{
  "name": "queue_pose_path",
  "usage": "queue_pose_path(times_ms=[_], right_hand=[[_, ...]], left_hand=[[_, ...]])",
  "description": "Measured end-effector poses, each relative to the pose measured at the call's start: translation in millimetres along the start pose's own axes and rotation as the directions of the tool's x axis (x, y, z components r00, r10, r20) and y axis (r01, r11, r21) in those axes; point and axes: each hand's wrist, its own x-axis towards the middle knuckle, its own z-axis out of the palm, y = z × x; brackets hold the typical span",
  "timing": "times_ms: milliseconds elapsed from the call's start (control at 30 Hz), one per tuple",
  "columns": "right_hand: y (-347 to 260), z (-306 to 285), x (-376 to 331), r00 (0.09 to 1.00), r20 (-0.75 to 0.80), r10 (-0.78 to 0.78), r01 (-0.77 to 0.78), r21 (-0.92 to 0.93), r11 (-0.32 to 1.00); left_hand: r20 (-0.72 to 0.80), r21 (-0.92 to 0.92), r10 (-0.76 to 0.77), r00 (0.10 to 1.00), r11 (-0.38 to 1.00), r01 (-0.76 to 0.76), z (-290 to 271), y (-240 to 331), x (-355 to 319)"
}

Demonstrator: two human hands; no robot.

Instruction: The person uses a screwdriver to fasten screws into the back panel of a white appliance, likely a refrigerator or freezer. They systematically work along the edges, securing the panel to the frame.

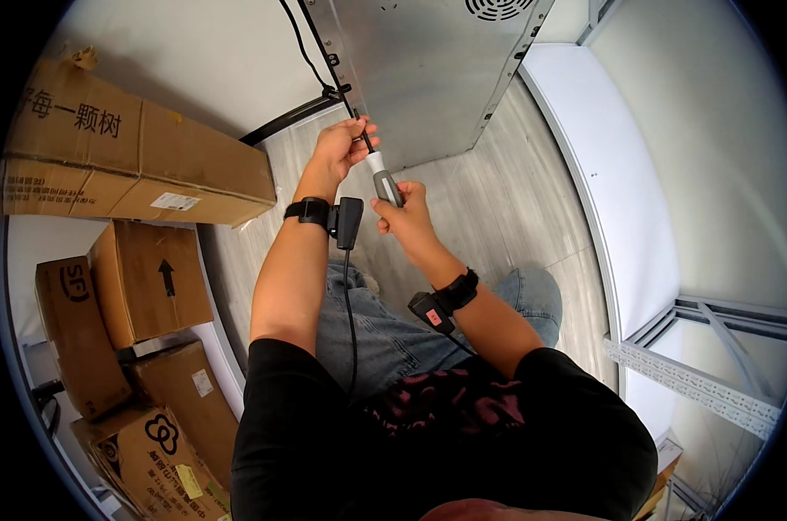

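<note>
A screwdriver (386,184) with a grey and white handle slants up to the left edge of a grey metal appliance panel (419,95). My right hand (409,221) is closed round the lower part of the handle. Higher up, my left hand (343,149) has its thumb and fingers closed about the dark shaft, close to the panel's lower left edge. The screwdriver's tip lies near that edge; whether it sits in a screw is too small to tell. Black straps with small boxes are on both my wrists.
A black cable (302,43) hangs along the panel's left side. Large cardboard boxes (207,178) are stacked on the left, some on a shelf. White shelving (597,174) runs along the right, with a metal rack frame (697,373) below it. Pale wood-look flooring (519,182) lies between.
</note>
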Motion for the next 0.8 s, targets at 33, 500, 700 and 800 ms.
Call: queue_pose_path(times_ms=[33,500,700,800], right_hand=[[-1,1,-1,1.000,-0.010,-0.009,0.009,0.030,1.000],[3,0,2,0.994,-0.049,0.100,-0.099,0.030,0.995],[-7,-6,-1,0.959,0.216,0.182,-0.241,0.287,0.927],[-6,-9,-1,0.932,0.293,0.213,-0.292,0.262,0.920]], left_hand=[[-0.001,0.011,-0.004,1.000,1.000,0.004,0,0,-1],[-0.039,0.124,-0.037,0.999,0.991,0.041,5,3,-4],[0.092,0.007,-0.061,0.994,0.998,0.061,1,10,-11],[0.090,0.001,-0.035,0.995,0.999,0.036,-2,5,-6]])
